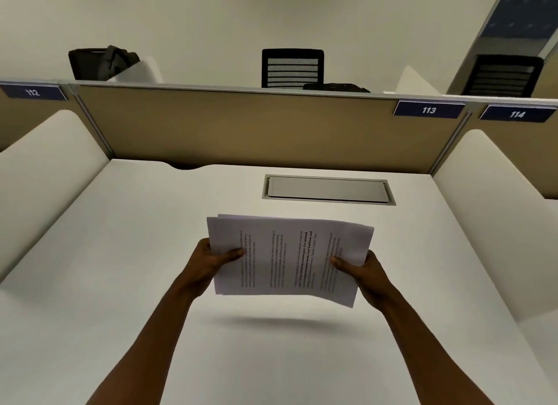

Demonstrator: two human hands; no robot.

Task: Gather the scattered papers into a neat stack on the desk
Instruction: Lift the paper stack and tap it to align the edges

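We see both hands gripping the papers (290,258) mid-frame above the desk (120,284): left hand (211,261) and right hand (360,268) pinching opposite edges. Metal hatch (327,189) beyond; sheet edges look slightly uneven.

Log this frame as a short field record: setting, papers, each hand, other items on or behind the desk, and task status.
setting: white desk in a cubicle, tan partition behind
papers: one stack of printed sheets, held above the desk, shadow beneath, edges slightly uneven
left hand: grips the stack's left edge, thumb on top
right hand: grips the right edge, thumb on top
desk fixture: closed grey cable hatch
label: sign 113 on the partition
behind: black mesh chair, dark bag
status: gathered, not yet set down
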